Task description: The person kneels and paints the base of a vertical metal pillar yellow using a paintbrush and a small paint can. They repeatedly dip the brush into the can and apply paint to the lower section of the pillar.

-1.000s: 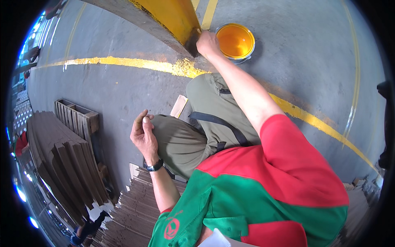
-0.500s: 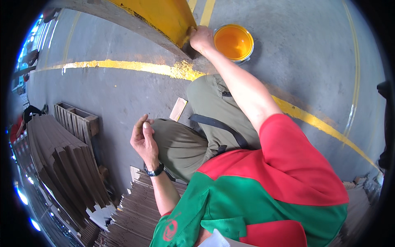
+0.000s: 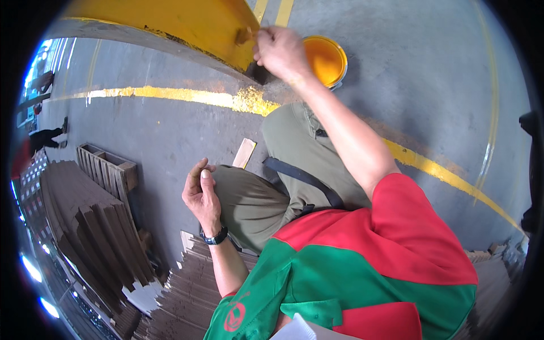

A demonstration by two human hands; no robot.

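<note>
My right hand (image 3: 282, 55) is closed around what looks like a small paintbrush (image 3: 245, 36). Its brownish, blurred tip lies against the face of a yellow steel column (image 3: 198, 25), and my fingers hide the handle. Just right of that hand stands an open bucket of yellow paint (image 3: 326, 61), partly covered by the hand and wrist. My left hand (image 3: 203, 195) hovers by my left knee, palm turned up, fingers loosely bent and apart, with nothing in it. A dark watch (image 3: 214, 236) circles the left wrist.
Yellow lines (image 3: 187, 93) cross the grey floor. A pale flat strip (image 3: 245, 153) lies before my knees. Stacked brown cardboard sheets (image 3: 90, 215) and a wooden pallet (image 3: 107, 167) stand at left, more cardboard (image 3: 187, 294) beside me. Another person (image 3: 48, 137) is at far left.
My right hand has moved slightly up along the column's face, away from its lower corner, bringing the brush tip into sight. At far left, the other person shows more fully. My left hand barely moved.
</note>
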